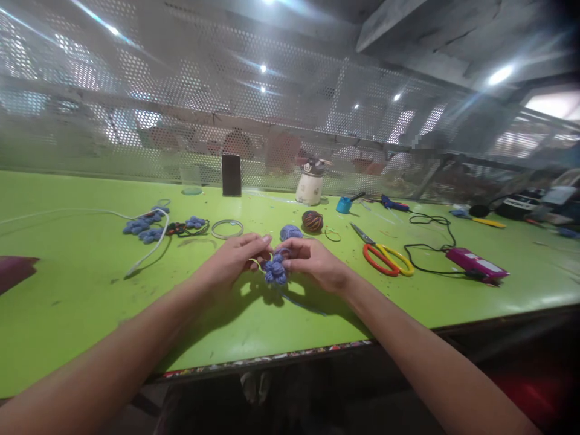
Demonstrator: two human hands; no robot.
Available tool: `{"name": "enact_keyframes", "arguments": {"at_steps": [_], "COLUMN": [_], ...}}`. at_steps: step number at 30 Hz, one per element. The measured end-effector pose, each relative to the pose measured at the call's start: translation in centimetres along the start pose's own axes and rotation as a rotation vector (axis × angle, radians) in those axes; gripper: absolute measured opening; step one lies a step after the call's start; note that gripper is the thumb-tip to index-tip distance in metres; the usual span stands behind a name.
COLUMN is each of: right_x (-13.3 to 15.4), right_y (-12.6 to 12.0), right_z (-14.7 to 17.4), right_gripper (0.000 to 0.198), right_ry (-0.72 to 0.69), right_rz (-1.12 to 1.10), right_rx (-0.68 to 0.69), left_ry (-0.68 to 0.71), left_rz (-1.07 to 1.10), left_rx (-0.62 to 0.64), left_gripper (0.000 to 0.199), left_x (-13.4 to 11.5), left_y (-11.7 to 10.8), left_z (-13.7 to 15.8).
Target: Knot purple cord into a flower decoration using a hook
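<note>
While the green table (81,314) stretches right across the view, everything sorts itself around one marker, the striped yarn ball (312,222). Nearer the wearer than that ball come the hands: the left hand (238,254), thumb and fingers bunched together, to its left, though what exactly is gripped there I can't tell; and the right hand (319,261), just in front of it, thumb and forefinger pinching the work's edge, fingers curled, probably to steady it without crushing the petals. Right of the ball and a little nearer lie the scissors (384,248), spare for now and apparently parked within easy reach; further right sits the purple box (475,264) with its black cord, likely put aside to leave elbow room. Behind the ball stands the white jug (309,188); behind and to its left, the dark slab (231,175), both seemingly pushed back out of the way. Well left of it, blue yarn pieces (142,225) lie grouped, perhaps so none strays, and between them and the ball rests a metal ring (228,235). Just beside the ball, leftward, the blue yarn ball (290,232) matches the work's colour, which may explain its closeness. And there's the blue yarn flower (275,271), nearer than the striped ball and left of it, held between the hands, with a thin blue strand (301,305) trailing below, presumably left loose so it doesn't tug.
</note>
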State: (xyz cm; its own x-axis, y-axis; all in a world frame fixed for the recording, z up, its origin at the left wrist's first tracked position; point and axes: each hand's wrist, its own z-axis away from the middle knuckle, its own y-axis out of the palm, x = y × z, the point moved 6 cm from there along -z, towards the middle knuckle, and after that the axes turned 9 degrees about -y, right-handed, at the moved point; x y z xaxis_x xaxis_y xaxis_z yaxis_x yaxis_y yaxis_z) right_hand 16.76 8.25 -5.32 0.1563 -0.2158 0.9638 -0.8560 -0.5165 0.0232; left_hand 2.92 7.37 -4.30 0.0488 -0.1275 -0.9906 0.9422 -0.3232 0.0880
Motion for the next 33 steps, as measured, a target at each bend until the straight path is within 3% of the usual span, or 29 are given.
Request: {"name": "enact_keyframes", "arguments": {"at_steps": [15,25,33], "right_x": [0.1,0.6,0.9], "right_y": [0.2,-0.1,-0.5], "right_z": [0.0,0.0,0.2], "right_gripper": [0.053,0.036,0.034], "right_ry": [0.012,-0.065,-0.045], "right_rz": [-0.009,0.175,0.031], "right_rx": [0.003,-0.079,-0.113], "left_ry": [-0.029,-0.026,-0.075], "left_rz": [-0.174,-0.282,-0.112], "left_rx": [0.117,0.011,0.07], "left_gripper": [0.022,0.021,0.014], "left_x": [0.6,0.9,1.1], "left_y": [0.3,-0.4,-0.1], "left_z": [-0.2,-0.7,-0.5]}}
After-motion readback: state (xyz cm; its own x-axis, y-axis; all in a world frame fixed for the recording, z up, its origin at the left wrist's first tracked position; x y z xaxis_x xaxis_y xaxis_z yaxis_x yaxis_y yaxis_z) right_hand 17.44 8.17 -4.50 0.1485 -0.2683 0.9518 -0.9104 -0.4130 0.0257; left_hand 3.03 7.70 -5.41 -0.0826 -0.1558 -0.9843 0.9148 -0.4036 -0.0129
